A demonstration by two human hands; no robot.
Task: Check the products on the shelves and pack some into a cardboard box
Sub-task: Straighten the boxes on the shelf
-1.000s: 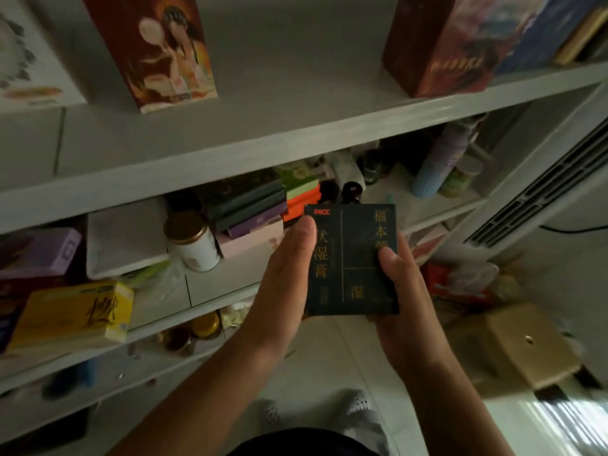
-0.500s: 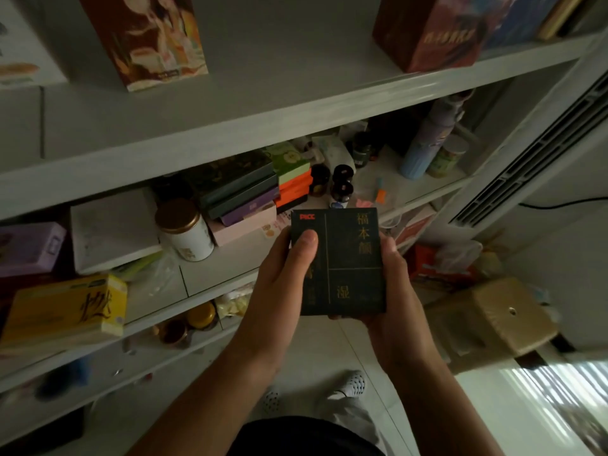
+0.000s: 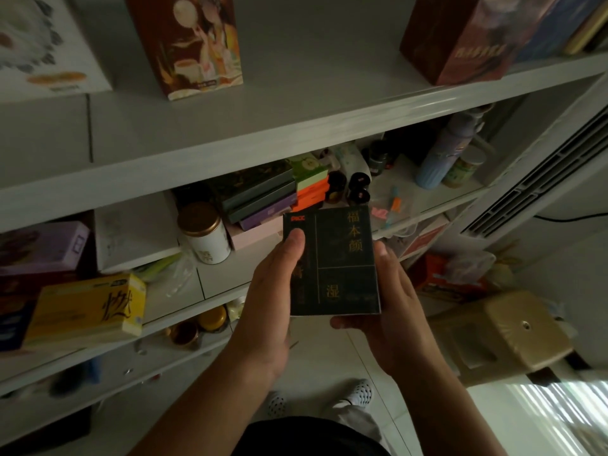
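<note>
White shelves (image 3: pixel 230 139) fill most of the view, running from the left edge across to a white air-conditioner grille (image 3: pixel 539 182) on the right. On the top board stand a tall brown carton (image 3: pixel 187 44) printed with a painted figure and, well apart to its right, a dark red carton (image 3: pixel 460 37). Below right, on the floor, sits a tan stool (image 3: pixel 526 334).

On the middle board a yellow box (image 3: pixel 85 307) lies tilted at the left, just under a purple box (image 3: pixel 46 245). Further right is a stack of flat boxes (image 3: pixel 260 195) in dark green, purple, pink and orange.

In front of that board, held up in the air over the floor, is the dark green box (image 3: pixel 342 258) with gold characters, upright and facing the camera. The left hand (image 3: pixel 273 297) grips its left edge, thumb pressed flat on the front face. The right hand (image 3: pixel 391 307) holds the right edge and lower corner, thumb along the side and one fingertip curling under the bottom; its other fingers are hidden behind the box, so it seems to cradle rather than pinch.

A white tin (image 3: pixel 204 235) with a gold lid stands beside the stack, and a pale blue bottle (image 3: pixel 441 156) stands at the board's right end.
</note>
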